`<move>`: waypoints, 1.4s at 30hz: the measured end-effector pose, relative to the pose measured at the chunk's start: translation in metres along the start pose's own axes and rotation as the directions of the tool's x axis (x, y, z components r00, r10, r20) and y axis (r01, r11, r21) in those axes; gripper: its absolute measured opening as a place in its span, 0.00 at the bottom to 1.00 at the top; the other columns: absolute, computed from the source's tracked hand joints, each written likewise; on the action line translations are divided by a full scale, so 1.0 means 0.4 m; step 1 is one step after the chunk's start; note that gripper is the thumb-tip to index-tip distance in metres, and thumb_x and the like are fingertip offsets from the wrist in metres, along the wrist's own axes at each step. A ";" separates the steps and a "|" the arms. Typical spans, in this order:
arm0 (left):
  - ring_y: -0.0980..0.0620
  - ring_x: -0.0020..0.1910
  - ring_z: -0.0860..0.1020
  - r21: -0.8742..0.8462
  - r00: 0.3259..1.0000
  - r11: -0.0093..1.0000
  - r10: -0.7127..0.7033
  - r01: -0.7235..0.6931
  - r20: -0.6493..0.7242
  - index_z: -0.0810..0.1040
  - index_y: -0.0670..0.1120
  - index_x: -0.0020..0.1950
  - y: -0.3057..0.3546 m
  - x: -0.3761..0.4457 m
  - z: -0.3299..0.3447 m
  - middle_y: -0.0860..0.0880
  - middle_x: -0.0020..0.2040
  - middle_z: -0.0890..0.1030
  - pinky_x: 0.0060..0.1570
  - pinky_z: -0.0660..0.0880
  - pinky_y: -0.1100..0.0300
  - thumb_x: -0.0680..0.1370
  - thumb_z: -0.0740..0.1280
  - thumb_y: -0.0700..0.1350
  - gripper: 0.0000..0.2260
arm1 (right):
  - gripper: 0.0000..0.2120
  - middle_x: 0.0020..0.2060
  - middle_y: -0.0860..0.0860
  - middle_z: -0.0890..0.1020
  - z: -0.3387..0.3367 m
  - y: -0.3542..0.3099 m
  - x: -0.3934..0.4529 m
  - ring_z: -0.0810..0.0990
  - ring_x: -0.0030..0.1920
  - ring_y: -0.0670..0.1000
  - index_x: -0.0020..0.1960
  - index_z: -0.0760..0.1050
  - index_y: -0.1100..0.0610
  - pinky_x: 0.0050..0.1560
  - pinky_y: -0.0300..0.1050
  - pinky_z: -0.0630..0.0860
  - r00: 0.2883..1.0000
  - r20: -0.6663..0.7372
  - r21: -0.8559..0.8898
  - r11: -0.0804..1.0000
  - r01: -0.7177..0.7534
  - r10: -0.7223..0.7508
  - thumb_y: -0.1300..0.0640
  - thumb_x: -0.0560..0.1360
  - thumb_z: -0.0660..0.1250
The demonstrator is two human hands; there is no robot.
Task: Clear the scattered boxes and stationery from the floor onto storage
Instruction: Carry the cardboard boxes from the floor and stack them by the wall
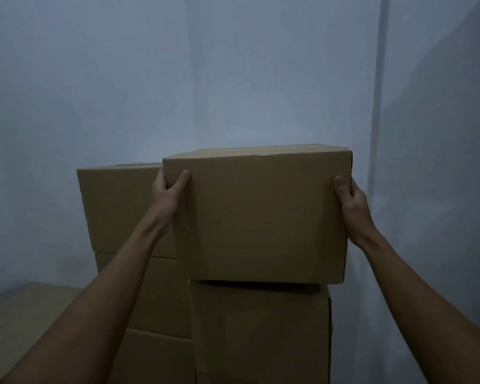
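A closed brown cardboard box [261, 214] sits at chest height on top of a stacked box [258, 331]. My left hand [168, 192] grips its upper left edge, thumb on the front face and fingers round the side. My right hand [351, 200] grips the right edge the same way, thumb on the front. The box's bottom edge meets the top of the box below and overhangs it slightly to the right. The fingers of both hands are hidden behind the box's sides.
A second stack of cardboard boxes [117, 206] stands just left of the held box, reaching almost the same height. A lower cardboard surface [25, 314] lies at bottom left. A pale wall [233, 79] rises close behind, with a vertical strip [378, 106] at right.
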State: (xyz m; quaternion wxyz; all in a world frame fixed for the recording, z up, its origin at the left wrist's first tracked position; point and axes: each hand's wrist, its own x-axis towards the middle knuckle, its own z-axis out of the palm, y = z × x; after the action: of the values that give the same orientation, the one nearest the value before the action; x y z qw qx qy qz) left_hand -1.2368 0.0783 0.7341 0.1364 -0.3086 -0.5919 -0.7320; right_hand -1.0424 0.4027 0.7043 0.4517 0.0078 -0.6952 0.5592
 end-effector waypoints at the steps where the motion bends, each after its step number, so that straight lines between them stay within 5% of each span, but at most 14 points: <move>1: 0.50 0.63 0.80 0.011 1.000 1.000 -0.013 0.013 0.003 0.73 0.45 0.71 -0.026 0.018 0.002 0.48 0.63 0.82 0.65 0.75 0.48 0.77 0.72 0.54 0.26 | 0.29 0.63 0.46 0.80 0.005 0.015 0.010 0.82 0.56 0.43 0.74 0.69 0.48 0.56 0.43 0.80 1.000 -0.005 -0.013 1.000 0.001 -0.001 0.36 0.77 0.60; 4: 0.49 0.72 0.71 0.056 0.994 0.993 -0.106 0.105 0.013 0.61 0.45 0.80 -0.098 0.049 0.015 0.46 0.74 0.71 0.72 0.68 0.49 0.73 0.72 0.62 0.41 | 0.27 0.62 0.45 0.80 0.012 0.058 0.024 0.82 0.56 0.43 0.73 0.70 0.47 0.54 0.41 0.80 1.000 -0.026 -0.061 0.998 -0.009 0.007 0.36 0.78 0.59; 8: 0.44 0.65 0.77 0.042 0.998 0.997 -0.061 0.060 0.006 0.68 0.42 0.74 -0.182 0.072 0.023 0.45 0.63 0.79 0.61 0.76 0.54 0.79 0.68 0.54 0.27 | 0.27 0.61 0.45 0.81 0.031 0.101 0.017 0.82 0.57 0.44 0.74 0.70 0.51 0.53 0.40 0.80 0.996 -0.084 -0.103 0.995 -0.010 0.001 0.38 0.80 0.57; 12: 0.52 0.70 0.71 0.098 0.996 0.994 0.062 -0.056 -0.068 0.61 0.46 0.79 -0.214 0.085 0.033 0.48 0.72 0.71 0.67 0.70 0.62 0.79 0.67 0.55 0.31 | 0.27 0.58 0.46 0.81 0.056 0.123 0.003 0.82 0.54 0.43 0.72 0.72 0.54 0.52 0.40 0.80 0.984 -0.178 -0.124 0.992 -0.003 -0.019 0.39 0.80 0.57; 15: 0.52 0.73 0.68 0.206 0.965 0.957 0.233 -0.206 -0.118 0.59 0.54 0.79 -0.246 0.080 0.041 0.53 0.74 0.67 0.72 0.67 0.50 0.79 0.64 0.63 0.32 | 0.25 0.56 0.44 0.81 0.069 0.144 -0.014 0.81 0.51 0.37 0.70 0.73 0.54 0.50 0.37 0.79 0.965 -0.260 -0.142 0.990 -0.008 -0.029 0.41 0.79 0.57; 18: 0.49 0.73 0.66 0.280 0.935 0.917 0.330 -0.285 -0.128 0.58 0.50 0.80 -0.259 0.078 0.044 0.52 0.73 0.66 0.72 0.66 0.45 0.81 0.62 0.62 0.31 | 0.23 0.54 0.40 0.79 0.082 0.142 -0.024 0.80 0.49 0.33 0.69 0.72 0.50 0.50 0.36 0.77 0.953 -0.300 -0.191 0.982 -0.006 -0.052 0.40 0.79 0.57; 21: 0.47 0.73 0.66 0.315 0.944 0.909 0.316 -0.272 -0.097 0.59 0.48 0.80 -0.248 0.068 0.038 0.49 0.73 0.66 0.73 0.64 0.43 0.80 0.63 0.61 0.32 | 0.24 0.56 0.41 0.80 0.083 0.130 -0.037 0.79 0.51 0.33 0.70 0.71 0.49 0.55 0.41 0.77 0.956 -0.291 -0.238 0.970 -0.046 -0.026 0.39 0.79 0.59; 26: 0.47 0.74 0.62 0.363 0.984 0.925 0.155 -0.113 -0.087 0.59 0.47 0.80 -0.251 0.010 0.019 0.46 0.75 0.64 0.73 0.54 0.47 0.79 0.70 0.53 0.34 | 0.33 0.66 0.48 0.76 0.072 0.119 -0.111 0.77 0.62 0.48 0.77 0.64 0.52 0.58 0.43 0.77 0.953 -0.291 -0.359 0.915 -0.185 0.078 0.40 0.77 0.67; 31: 0.45 0.74 0.65 0.322 0.993 0.947 0.053 -0.018 -0.101 0.57 0.48 0.79 -0.302 -0.112 -0.010 0.46 0.74 0.62 0.74 0.62 0.39 0.71 0.76 0.50 0.42 | 0.39 0.77 0.51 0.65 0.043 0.120 -0.284 0.68 0.73 0.53 0.81 0.54 0.53 0.72 0.55 0.68 0.885 -0.439 -0.467 0.802 -0.372 0.155 0.49 0.78 0.71; 35: 0.42 0.69 0.70 0.383 0.978 0.917 0.168 -0.110 -0.123 0.64 0.44 0.75 -0.277 -0.249 0.002 0.41 0.71 0.66 0.70 0.68 0.47 0.72 0.74 0.41 0.34 | 0.35 0.77 0.50 0.64 -0.017 0.104 -0.451 0.65 0.74 0.52 0.80 0.56 0.53 0.74 0.53 0.65 0.846 -0.486 -0.482 0.741 -0.468 0.218 0.47 0.80 0.68; 38: 0.44 0.58 0.75 0.395 0.954 0.882 0.297 -0.256 -0.046 0.72 0.42 0.68 -0.242 -0.375 0.027 0.42 0.59 0.74 0.60 0.72 0.50 0.74 0.70 0.35 0.22 | 0.33 0.76 0.50 0.66 -0.075 0.066 -0.578 0.66 0.73 0.51 0.80 0.58 0.53 0.74 0.51 0.65 0.822 -0.508 -0.488 0.701 -0.520 0.257 0.46 0.80 0.66; 42: 0.47 0.52 0.79 0.348 0.970 0.918 0.123 -0.191 0.208 0.74 0.42 0.67 -0.236 -0.551 0.073 0.46 0.54 0.79 0.55 0.73 0.56 0.75 0.69 0.33 0.20 | 0.31 0.74 0.51 0.69 -0.179 0.001 -0.770 0.69 0.72 0.53 0.78 0.63 0.53 0.72 0.58 0.68 0.784 -0.529 -0.459 0.666 -0.587 0.326 0.43 0.79 0.66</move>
State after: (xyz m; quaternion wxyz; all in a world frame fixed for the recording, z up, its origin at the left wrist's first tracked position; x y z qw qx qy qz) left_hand -1.1116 0.0942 0.5283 0.1951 -0.3901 -0.7009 -0.5643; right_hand -0.8159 0.3068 0.5053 0.4034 -0.4299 -0.7050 0.3941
